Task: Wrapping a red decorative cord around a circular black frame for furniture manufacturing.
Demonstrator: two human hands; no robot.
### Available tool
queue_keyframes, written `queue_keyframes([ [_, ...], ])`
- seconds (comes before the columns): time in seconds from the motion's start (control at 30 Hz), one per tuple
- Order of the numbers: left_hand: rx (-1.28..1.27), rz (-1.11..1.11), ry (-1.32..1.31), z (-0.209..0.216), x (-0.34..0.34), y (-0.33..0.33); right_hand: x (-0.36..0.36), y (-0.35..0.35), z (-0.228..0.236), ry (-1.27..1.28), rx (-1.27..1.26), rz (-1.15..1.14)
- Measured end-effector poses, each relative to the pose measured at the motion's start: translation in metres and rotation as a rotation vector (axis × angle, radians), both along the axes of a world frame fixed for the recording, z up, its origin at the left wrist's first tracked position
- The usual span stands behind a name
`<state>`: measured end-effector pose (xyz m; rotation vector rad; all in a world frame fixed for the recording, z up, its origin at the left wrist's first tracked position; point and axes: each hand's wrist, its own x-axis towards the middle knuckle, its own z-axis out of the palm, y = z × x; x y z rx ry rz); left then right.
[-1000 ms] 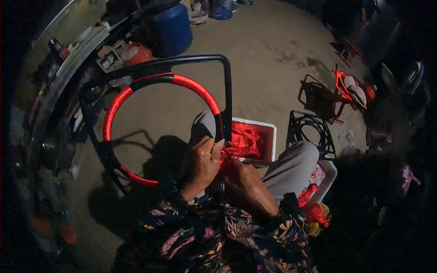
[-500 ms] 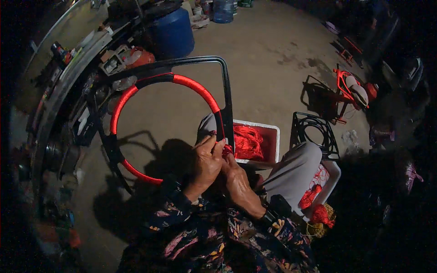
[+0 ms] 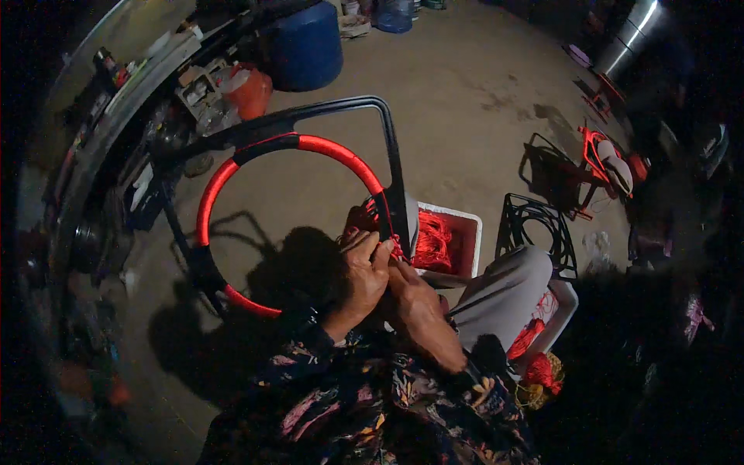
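Observation:
A black square frame [image 3: 391,143] stands tilted before me, with a ring inside it. Glossy red cord [image 3: 345,159] is wound tightly round stretches of the ring, and bare black joints show between them. At the frame's right side, my left hand [image 3: 363,277] has its fingers closed on the black frame, thumb beside a small bunch of red cord [image 3: 397,249]. Just right of it, my right hand [image 3: 418,304] is closed at the lower end of that cord. Its fingertips are partly hidden behind the left hand.
A white box [image 3: 474,240] of red cord lies beyond my knee [image 3: 515,279]. A second white bin [image 3: 570,306] with cord is by my right leg. Another black frame [image 3: 535,232] leans nearby. A blue barrel [image 3: 302,50] and a cluttered bench [image 3: 143,77] stand far left.
The view has shifted slightly. Both hands and the frame appear a little further right and lower, still together at the cord. The left hand's fingers have moved slightly.

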<state>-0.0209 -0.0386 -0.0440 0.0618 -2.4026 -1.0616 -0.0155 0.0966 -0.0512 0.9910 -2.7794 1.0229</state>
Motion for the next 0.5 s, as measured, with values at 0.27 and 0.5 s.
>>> queue_keyframes([
  [0.27,0.134,-0.172,-0.026,-0.008,0.029,0.004,-0.057,-0.013,0.090,0.001,-0.042,0.166],
  [0.5,0.171,-0.239,-0.127,-0.015,0.047,0.020,-0.096,-0.050,0.014,0.278,0.454,0.222],
])
